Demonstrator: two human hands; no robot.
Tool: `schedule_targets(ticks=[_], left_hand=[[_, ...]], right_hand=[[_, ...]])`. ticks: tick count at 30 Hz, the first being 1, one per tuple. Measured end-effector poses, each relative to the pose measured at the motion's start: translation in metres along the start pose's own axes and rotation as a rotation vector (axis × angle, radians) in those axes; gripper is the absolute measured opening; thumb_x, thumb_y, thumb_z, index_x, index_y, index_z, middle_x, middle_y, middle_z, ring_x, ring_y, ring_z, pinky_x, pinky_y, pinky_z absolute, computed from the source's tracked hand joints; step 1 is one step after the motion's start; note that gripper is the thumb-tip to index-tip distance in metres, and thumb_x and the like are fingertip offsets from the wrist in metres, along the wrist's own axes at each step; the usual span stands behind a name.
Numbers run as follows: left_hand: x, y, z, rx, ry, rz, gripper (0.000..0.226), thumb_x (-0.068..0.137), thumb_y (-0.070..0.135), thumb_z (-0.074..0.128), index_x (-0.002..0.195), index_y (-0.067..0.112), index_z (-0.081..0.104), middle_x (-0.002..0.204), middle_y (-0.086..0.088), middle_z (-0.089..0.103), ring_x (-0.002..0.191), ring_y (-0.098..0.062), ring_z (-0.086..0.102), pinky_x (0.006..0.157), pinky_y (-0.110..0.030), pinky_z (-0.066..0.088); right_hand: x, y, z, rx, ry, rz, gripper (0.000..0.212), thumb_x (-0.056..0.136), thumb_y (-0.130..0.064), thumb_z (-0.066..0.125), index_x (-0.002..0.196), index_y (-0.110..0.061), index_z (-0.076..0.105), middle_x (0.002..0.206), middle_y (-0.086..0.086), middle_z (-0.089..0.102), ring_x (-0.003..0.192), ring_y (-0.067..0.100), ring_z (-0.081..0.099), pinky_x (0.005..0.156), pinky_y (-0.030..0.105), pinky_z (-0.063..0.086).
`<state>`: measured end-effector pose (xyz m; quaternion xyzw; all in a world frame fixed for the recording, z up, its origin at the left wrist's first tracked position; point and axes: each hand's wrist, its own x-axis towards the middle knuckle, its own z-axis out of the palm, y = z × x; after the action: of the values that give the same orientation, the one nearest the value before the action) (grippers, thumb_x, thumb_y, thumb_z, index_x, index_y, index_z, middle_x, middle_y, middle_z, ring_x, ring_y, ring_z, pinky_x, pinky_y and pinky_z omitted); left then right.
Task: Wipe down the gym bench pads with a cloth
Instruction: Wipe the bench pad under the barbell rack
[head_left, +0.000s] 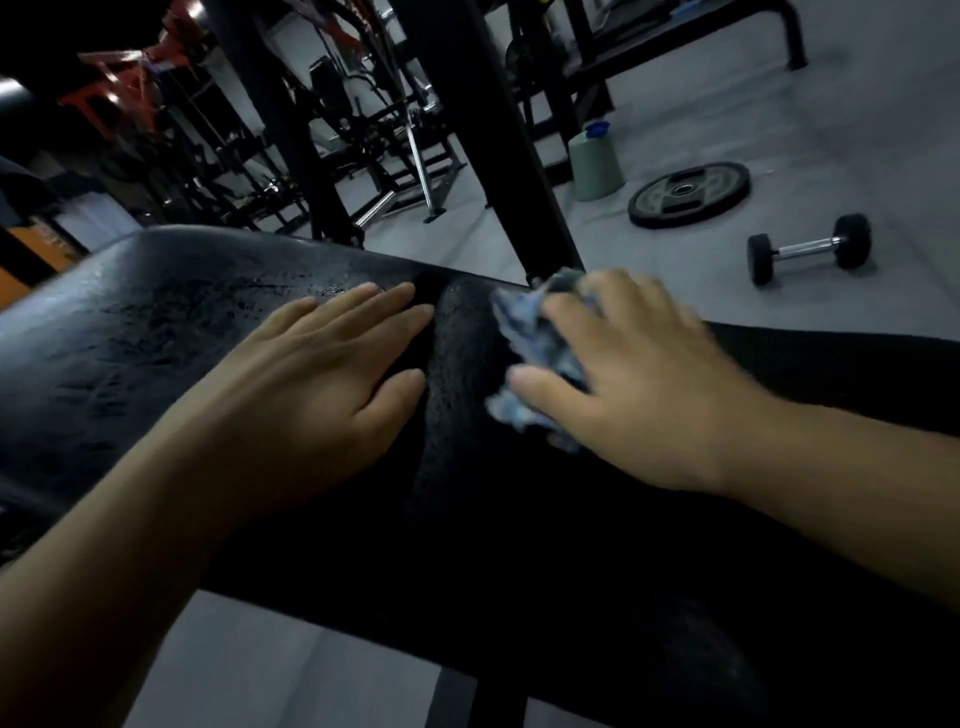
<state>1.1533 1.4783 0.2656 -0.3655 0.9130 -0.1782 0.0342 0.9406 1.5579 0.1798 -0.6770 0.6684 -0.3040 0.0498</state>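
Note:
A black gym bench pad (156, 332) runs across the view from left to right, its surface worn and streaked. My left hand (322, 374) lies flat on the pad, fingers straight and together. To its right, my right hand (639, 384) grips a crumpled blue-grey cloth (535, 353) and presses it against the pad near the seam between two pad sections. The cloth bunches out from under my fingers and thumb. The right hand is slightly blurred.
A black upright post (498, 156) rises just behind the pad. On the grey floor beyond lie a weight plate (688, 195), a dumbbell (810, 249) and a pale green container (595, 161). More racks and benches (363, 156) stand at the back left.

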Motion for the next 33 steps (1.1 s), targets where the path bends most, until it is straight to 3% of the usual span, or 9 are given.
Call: schedule_targets(ticks=[5,8,11,14,17,20,26,31,33], left_hand=[[-0.001,0.001,-0.008,-0.034,-0.022,-0.004,0.076,0.086,0.068,0.011,0.156,0.041,0.026,0.164,0.017,0.017,0.151,-0.001,0.009,0.119,-0.027,0.009],[-0.002,0.001,-0.009,-0.023,-0.081,-0.003,0.080,0.084,0.070,0.007,0.157,0.040,0.017,0.166,0.017,0.007,0.151,0.000,-0.001,0.121,-0.028,0.002],[-0.001,0.005,-0.015,-0.037,-0.177,-0.052,0.087,0.077,0.073,0.003,0.158,0.041,0.006,0.166,0.017,-0.004,0.149,0.002,-0.011,0.120,-0.029,-0.007],[0.008,0.033,-0.016,-0.013,-0.235,-0.201,0.081,0.087,0.067,0.012,0.159,0.033,0.001,0.167,0.009,-0.009,0.152,-0.008,-0.012,0.123,-0.034,-0.005],[0.012,0.074,-0.008,-0.031,-0.201,-0.215,0.071,0.091,0.052,0.010,0.160,0.033,0.004,0.167,0.009,-0.008,0.153,-0.011,-0.010,0.125,-0.042,-0.002],[0.005,0.088,-0.004,0.006,-0.157,-0.173,0.066,0.095,0.047,0.008,0.160,0.032,0.004,0.167,0.012,-0.007,0.153,-0.007,-0.008,0.124,-0.038,-0.004],[0.007,0.098,0.001,0.020,-0.156,-0.238,0.058,0.105,0.045,0.015,0.160,0.031,0.002,0.167,0.012,-0.007,0.152,-0.007,-0.009,0.124,-0.038,-0.005],[0.005,0.105,-0.002,0.027,-0.134,-0.280,0.073,0.088,0.051,0.007,0.159,0.033,0.007,0.167,0.014,-0.001,0.152,-0.005,-0.005,0.124,-0.036,-0.002],[0.006,0.109,-0.003,0.036,-0.134,-0.288,0.073,0.089,0.053,0.006,0.159,0.034,0.007,0.167,0.014,-0.001,0.152,-0.004,-0.005,0.125,-0.037,-0.002]], right_hand=[[-0.041,-0.029,0.011,0.051,-0.152,-0.251,0.069,0.094,-0.070,0.018,0.155,-0.041,0.001,0.164,-0.013,-0.017,0.148,0.008,-0.022,0.121,0.042,-0.011],[-0.084,0.007,-0.002,0.116,-0.105,-0.353,0.067,0.090,-0.072,0.027,0.152,-0.046,0.023,0.162,-0.022,0.014,0.149,0.002,0.007,0.120,0.036,0.007],[-0.048,0.038,-0.008,0.165,0.045,-0.107,0.044,0.087,-0.065,0.036,0.112,-0.031,0.050,0.112,-0.010,0.045,0.110,0.016,0.044,0.093,0.041,0.041],[-0.006,0.018,0.005,0.086,0.072,0.033,0.046,0.082,-0.060,0.023,0.108,-0.028,0.044,0.114,-0.002,0.043,0.115,0.027,0.042,0.097,0.044,0.035],[-0.047,-0.002,0.006,0.200,-0.011,-0.218,0.052,0.088,-0.051,0.034,0.132,-0.026,0.043,0.142,-0.007,0.044,0.137,0.014,0.033,0.117,0.035,0.017],[-0.092,0.040,-0.011,0.171,-0.084,-0.402,0.063,0.091,-0.059,0.037,0.146,-0.028,0.040,0.150,-0.012,0.039,0.140,0.007,0.031,0.117,0.029,0.022],[-0.019,0.062,-0.004,-0.061,-0.154,-0.049,0.077,0.095,-0.069,0.017,0.159,-0.028,0.009,0.167,-0.002,-0.003,0.153,0.018,-0.004,0.123,0.047,0.005],[-0.120,0.065,-0.017,0.014,-0.209,-0.513,0.074,0.093,-0.069,0.017,0.158,-0.037,0.004,0.164,-0.015,-0.013,0.149,0.005,-0.018,0.120,0.032,-0.013],[-0.133,0.094,-0.027,0.032,-0.274,-0.510,0.076,0.087,-0.079,0.013,0.155,-0.047,0.002,0.162,-0.018,-0.016,0.147,-0.001,-0.021,0.118,0.026,-0.015]])
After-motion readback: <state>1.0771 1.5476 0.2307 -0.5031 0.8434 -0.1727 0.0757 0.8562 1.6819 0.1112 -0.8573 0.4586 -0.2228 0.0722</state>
